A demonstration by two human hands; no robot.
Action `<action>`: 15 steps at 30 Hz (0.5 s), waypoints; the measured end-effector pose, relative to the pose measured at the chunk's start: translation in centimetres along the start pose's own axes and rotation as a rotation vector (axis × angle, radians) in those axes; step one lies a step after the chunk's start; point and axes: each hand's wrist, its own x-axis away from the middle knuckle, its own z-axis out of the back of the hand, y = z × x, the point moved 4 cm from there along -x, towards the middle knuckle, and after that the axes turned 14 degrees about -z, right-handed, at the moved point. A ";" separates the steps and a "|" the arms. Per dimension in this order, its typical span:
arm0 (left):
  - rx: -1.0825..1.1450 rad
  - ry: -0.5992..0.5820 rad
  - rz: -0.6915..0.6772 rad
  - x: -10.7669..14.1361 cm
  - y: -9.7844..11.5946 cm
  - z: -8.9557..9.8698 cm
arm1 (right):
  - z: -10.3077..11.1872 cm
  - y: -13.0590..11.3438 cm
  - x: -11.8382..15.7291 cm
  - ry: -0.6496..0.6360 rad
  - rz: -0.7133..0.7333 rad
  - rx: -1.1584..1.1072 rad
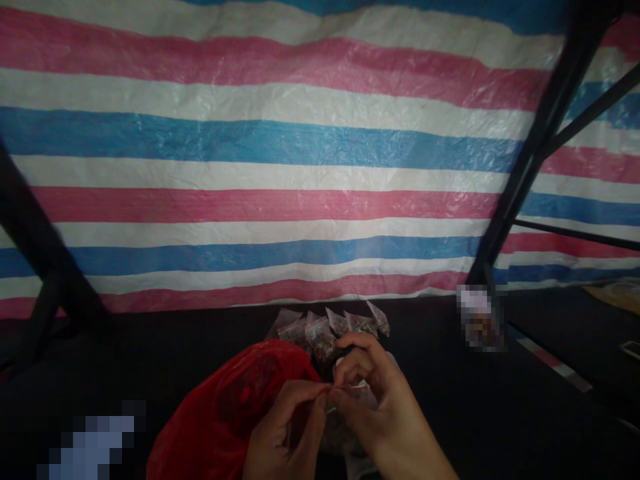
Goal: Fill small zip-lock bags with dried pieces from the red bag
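Note:
My left hand [287,430] and my right hand [373,393] meet low in the middle of the view, fingertips pinched together on a small clear plastic packet [345,390] between them. Just left of them lies a crumpled red plastic bag [225,413], touching my left hand. Behind my hands sits a cluster of several small clear packets [330,327] with dark contents, resting on the dark table [150,360]. What is inside the pinched packet is hidden by my fingers.
A red, white and blue striped tarp [280,153] hangs as a wall behind the table. Black frame poles slant at the left [35,247] and right [540,140]. Blurred patches sit at bottom left and mid right. A phone edge [631,348] lies far right.

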 end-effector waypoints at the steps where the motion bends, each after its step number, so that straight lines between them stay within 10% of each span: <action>1: -0.004 0.015 -0.042 0.2 0.2 -0.4 | 0.6 0.0 -0.1 0.019 -0.005 0.004; 6: -0.060 0.241 -0.096 1.8 0.0 -1.5 | 5.1 2.2 -1.5 0.237 -0.072 0.232; 9: -0.019 0.182 0.032 2.0 -1.2 -1.2 | 7.1 3.0 -2.2 0.453 0.019 0.554; 12: 0.117 0.081 0.158 1.6 -1.8 -0.6 | 6.2 1.6 -1.6 0.563 0.197 0.658; 15: 0.117 0.205 0.180 1.2 -1.0 -0.1 | 2.4 0.0 0.9 0.349 0.216 0.474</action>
